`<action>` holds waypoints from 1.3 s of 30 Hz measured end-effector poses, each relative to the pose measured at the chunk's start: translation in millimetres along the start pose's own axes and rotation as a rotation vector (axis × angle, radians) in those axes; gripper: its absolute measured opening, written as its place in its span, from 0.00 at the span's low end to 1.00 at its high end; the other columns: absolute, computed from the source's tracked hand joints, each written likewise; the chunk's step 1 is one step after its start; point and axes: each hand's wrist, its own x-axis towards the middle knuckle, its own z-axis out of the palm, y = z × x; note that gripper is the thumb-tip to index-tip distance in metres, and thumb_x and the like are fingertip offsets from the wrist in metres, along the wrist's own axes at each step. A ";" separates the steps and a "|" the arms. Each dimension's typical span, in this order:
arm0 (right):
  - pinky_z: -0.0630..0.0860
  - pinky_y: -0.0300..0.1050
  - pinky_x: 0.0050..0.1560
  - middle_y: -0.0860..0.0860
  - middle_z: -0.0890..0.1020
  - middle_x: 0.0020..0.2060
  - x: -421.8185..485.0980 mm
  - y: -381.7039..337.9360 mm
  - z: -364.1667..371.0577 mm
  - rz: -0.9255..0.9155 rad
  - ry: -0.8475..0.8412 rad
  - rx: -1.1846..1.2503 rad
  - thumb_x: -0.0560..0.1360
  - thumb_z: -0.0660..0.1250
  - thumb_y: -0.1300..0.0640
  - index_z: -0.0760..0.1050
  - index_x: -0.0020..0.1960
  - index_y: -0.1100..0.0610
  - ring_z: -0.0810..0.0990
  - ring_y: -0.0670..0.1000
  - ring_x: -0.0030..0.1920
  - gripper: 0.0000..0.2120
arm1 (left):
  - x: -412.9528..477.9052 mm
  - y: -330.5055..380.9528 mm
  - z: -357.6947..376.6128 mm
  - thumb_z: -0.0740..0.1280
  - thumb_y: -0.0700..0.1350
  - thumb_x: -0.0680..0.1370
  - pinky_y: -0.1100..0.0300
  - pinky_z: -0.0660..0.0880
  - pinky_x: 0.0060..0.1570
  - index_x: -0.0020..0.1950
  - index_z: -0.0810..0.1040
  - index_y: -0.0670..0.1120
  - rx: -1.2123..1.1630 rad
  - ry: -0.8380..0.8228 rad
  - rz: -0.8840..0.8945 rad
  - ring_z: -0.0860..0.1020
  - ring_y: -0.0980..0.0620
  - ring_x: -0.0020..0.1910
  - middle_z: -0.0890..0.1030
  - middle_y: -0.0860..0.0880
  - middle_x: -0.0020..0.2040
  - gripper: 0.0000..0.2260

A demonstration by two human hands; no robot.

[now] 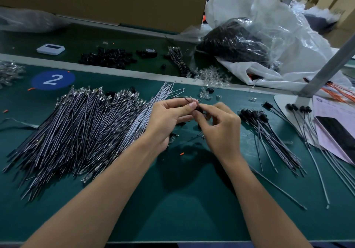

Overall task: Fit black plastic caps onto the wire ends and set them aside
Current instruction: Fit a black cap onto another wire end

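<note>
hands met over the middle of the green mat (192, 199). the left hand (169, 117) had its fingers curled and pinched a thin wire (189, 99) near its end. the right hand (219, 127) pinched a small black cap (199, 109) at its fingertips, right against the left thumb. whether the cap already sat on the wire end could not be told.

a broad heap of bare wires (80, 128) ran from under the left wrist out to the mat's left edge. the capped wires (269, 130) lay fanned just right of the right hand, and a dark phone (340, 132) rested near the right edge. open mat lay between the forearms, down to the table's near edge. beyond a pale rail (115, 70), loose black caps (107, 55) sat well apart from the hands.
</note>
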 end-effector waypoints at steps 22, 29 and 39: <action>0.77 0.43 0.54 0.51 0.84 0.46 6.4 14.7 -18.3 0.132 -0.032 -0.025 0.68 0.78 0.59 0.85 0.46 0.60 0.82 0.50 0.47 0.08 | 16.6 50.8 -71.8 0.66 0.39 0.79 0.58 0.81 0.46 0.50 0.76 0.41 -0.565 0.721 0.318 0.85 0.50 0.41 0.84 0.44 0.44 0.02; 0.75 0.33 0.46 0.47 0.86 0.40 12.9 25.0 -28.6 0.290 -0.161 0.216 0.66 0.79 0.61 0.85 0.43 0.55 0.81 0.39 0.40 0.07 | 19.1 55.7 -84.4 0.62 0.37 0.82 0.57 0.82 0.44 0.49 0.74 0.40 -0.657 0.811 0.395 0.83 0.49 0.37 0.82 0.43 0.39 0.04; 0.82 0.42 0.45 0.55 0.86 0.47 21.3 11.3 -50.5 0.548 -0.010 1.512 0.73 0.66 0.56 0.83 0.46 0.58 0.85 0.53 0.48 0.09 | 14.7 52.4 -76.3 0.60 0.46 0.82 0.56 0.80 0.45 0.50 0.77 0.42 -0.659 0.568 0.356 0.84 0.46 0.41 0.84 0.45 0.40 0.10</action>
